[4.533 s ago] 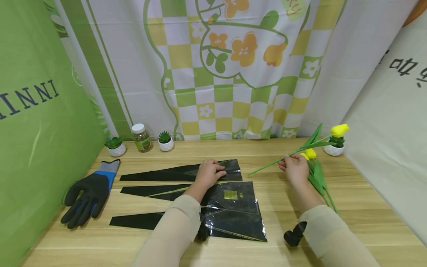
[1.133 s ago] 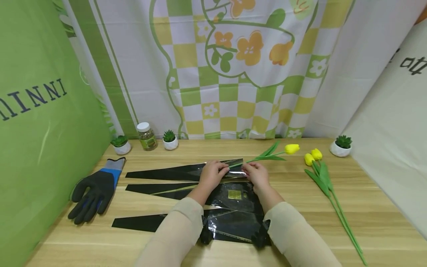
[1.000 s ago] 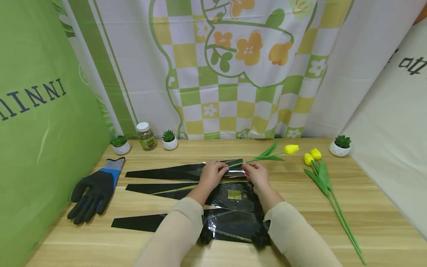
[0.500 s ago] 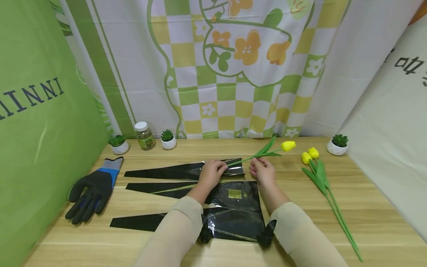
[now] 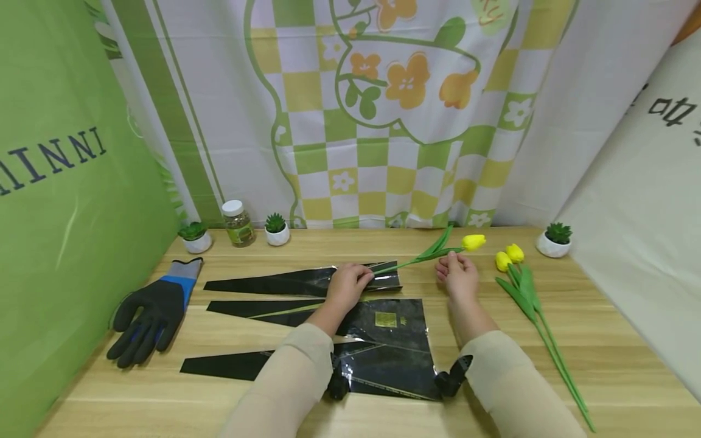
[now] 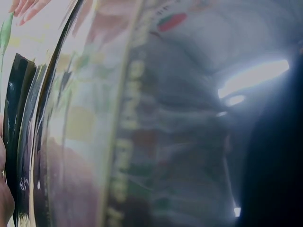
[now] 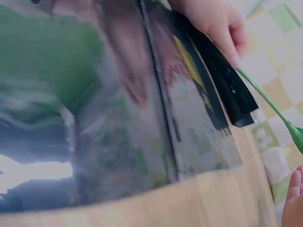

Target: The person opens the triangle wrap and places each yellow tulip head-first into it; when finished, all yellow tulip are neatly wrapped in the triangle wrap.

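A yellow artificial tulip (image 5: 473,243) lies slantwise at the back, its green stem (image 5: 400,264) running to the mouth of the rearmost black flower sleeve (image 5: 285,282). My left hand (image 5: 346,286) rests on that sleeve and pinches the lower stem between thumb and fingers. In the right wrist view the stem (image 7: 270,101) leads out from the left fingertips. Just below the tulip's leaves is my right hand (image 5: 460,277), fingers loosely bent, fingertips right at a leaf. Two more black sleeves, a middle one (image 5: 405,313) and a front one (image 5: 383,368), lie flat nearer me.
Two more yellow tulips (image 5: 526,292) lie at the right. A black, blue and grey glove (image 5: 150,313) is at the left. Along the back stand a white-lidded jar (image 5: 238,225) and small potted succulents, two at the left (image 5: 196,237) and one at the right (image 5: 554,240).
My right hand took the tulip from the right to the rearmost sleeve, then left the sleeve's mouth and moved right, towards the bloom. My left hand, first flat on the sleeve, now pinches the stem.
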A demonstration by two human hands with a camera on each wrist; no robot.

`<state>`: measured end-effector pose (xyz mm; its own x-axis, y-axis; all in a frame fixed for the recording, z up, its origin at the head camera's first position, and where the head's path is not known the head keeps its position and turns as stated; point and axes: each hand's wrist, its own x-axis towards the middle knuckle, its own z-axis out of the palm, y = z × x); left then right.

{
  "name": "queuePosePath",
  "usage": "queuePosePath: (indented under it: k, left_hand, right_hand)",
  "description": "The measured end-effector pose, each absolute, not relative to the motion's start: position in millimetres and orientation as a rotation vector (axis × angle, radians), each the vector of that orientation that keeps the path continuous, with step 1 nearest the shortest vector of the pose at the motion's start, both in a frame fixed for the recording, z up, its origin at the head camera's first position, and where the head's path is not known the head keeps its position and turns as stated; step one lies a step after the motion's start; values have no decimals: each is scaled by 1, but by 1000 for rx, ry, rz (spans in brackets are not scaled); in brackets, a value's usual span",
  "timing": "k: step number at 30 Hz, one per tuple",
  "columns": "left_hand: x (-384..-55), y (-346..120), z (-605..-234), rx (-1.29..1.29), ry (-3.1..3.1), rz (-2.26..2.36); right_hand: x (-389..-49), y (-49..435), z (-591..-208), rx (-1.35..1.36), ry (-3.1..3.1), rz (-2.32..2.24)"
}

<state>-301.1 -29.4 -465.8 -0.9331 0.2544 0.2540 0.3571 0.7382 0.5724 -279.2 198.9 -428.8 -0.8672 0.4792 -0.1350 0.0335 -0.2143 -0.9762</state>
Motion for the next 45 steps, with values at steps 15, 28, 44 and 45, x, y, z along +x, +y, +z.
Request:
queuePosePath:
  k: [15,28,44,45]
  left_hand:
    - [-299,-29,-466,-500,-2780,-975]
    - [-297,-28,-462,-468,-2777,-1009]
    - [-297,-27,-459,-452,-2749,-1065]
    - [-297,-27,-459,-454,-2749,-1065]
  right_hand:
    - [-282,213,-422,-739,-1687,2161]
    - [-281,193,-426,-774,-1678,2176]
    - [-281,168,-439,-751,-1535,2381]
    - [-281,167,-439,-753,-1517,2401]
